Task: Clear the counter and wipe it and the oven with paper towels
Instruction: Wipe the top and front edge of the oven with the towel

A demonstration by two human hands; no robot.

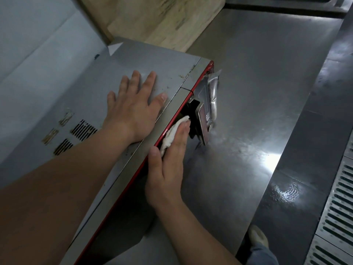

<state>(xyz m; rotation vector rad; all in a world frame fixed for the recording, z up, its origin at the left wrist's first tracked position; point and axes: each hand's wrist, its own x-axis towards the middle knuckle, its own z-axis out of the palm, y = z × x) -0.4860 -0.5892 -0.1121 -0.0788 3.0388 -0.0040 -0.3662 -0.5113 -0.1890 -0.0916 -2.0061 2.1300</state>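
Observation:
The oven (pixel 86 96) is a grey metal box with a red front rim, seen from above on the steel counter (pixel 257 92). My left hand (pixel 133 109) lies flat on the oven's top with fingers spread. My right hand (pixel 168 169) presses a wad of white paper towel (pixel 172 134) against the oven's front face, just below the red rim, with straight fingers and the thumb on the rim. A black and metal handle (pixel 200 121) juts from the front beside my fingertips.
A large wooden board (pixel 162 22) leans behind the oven at the back. The counter shows wet streaks and glare near its front edge. A slotted metal floor grate (pixel 340 207) runs at the right. A shoe (pixel 257 236) shows below the counter edge.

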